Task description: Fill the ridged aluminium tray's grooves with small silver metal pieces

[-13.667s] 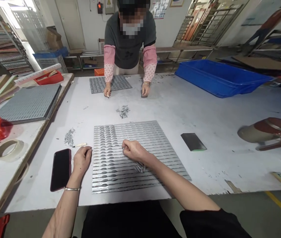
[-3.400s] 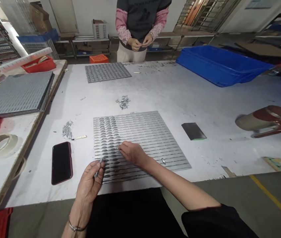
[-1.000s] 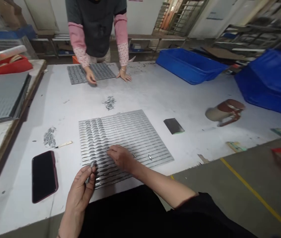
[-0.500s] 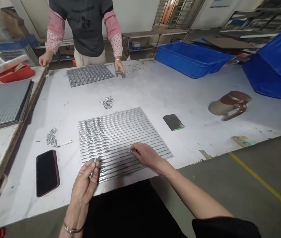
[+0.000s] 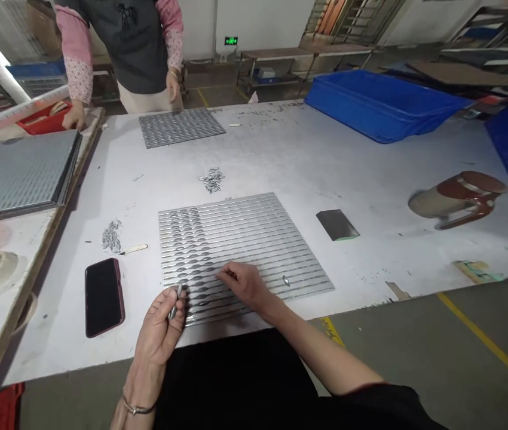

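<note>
Pinching grey pcs., L hand sat at 8 o'clock of sheet; R hand, grip unclear, prob. mid-placement, next needed alignment.

White table is supporting a ribbed sheet near its front edge; a patterned sheet is lying farther back. Phone, heap of grey pieces, jug, blue tub are also resting.

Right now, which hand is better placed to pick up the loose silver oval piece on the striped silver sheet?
Probably the right hand: it is nearer the loose piece, though whether it holds anything is unclear. The left hand, farther off, holds small grey pieces.
</note>
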`<state>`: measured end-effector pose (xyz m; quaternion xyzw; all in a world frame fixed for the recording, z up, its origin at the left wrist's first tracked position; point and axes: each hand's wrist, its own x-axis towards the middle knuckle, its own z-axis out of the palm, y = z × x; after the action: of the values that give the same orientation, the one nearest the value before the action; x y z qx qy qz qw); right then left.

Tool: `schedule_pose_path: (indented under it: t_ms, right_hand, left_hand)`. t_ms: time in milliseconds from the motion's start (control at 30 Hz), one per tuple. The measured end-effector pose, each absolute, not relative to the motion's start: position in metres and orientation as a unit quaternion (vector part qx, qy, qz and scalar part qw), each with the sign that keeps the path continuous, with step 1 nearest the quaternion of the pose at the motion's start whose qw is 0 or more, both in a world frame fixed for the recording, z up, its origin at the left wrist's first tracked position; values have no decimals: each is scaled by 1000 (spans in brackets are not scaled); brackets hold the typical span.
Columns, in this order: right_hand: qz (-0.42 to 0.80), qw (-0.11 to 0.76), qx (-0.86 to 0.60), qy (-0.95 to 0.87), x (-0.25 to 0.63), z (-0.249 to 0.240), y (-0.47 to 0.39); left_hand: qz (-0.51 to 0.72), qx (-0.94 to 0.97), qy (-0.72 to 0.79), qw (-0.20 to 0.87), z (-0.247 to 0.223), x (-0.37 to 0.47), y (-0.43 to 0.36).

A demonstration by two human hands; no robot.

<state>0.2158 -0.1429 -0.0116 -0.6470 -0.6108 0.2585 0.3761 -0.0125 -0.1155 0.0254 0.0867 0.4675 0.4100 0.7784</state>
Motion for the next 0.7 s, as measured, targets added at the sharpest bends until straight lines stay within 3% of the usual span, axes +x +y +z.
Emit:
schedule_pose_path:
  t_ms: [133, 333, 400, 467, 600, 700]
  right_hand:
    - [214, 343, -696, -593, 191, -21, -139]
    - [161, 174, -787, -569, 179, -15, -131]
    - [181, 160, -797, -554, 182, -10, -131]
    - [210, 206, -790, -537, 186, -4, -136]
    - [295, 391, -655, -575, 191, 12, -166]
    - [366, 450, -549, -602, 190, 19, -190]
  left_hand:
    - [413, 137, 450, 780, 21, -15, -120]
    - [385, 192, 439, 789, 22, -9, -123]
    - [383, 203, 441, 786, 24, -6, -124]
    - [380, 217, 445, 781, 26, -2, -127]
    - [352, 256, 454, 778, 31, 7, -136]
    - [297, 277, 441, 800, 29, 13, -143]
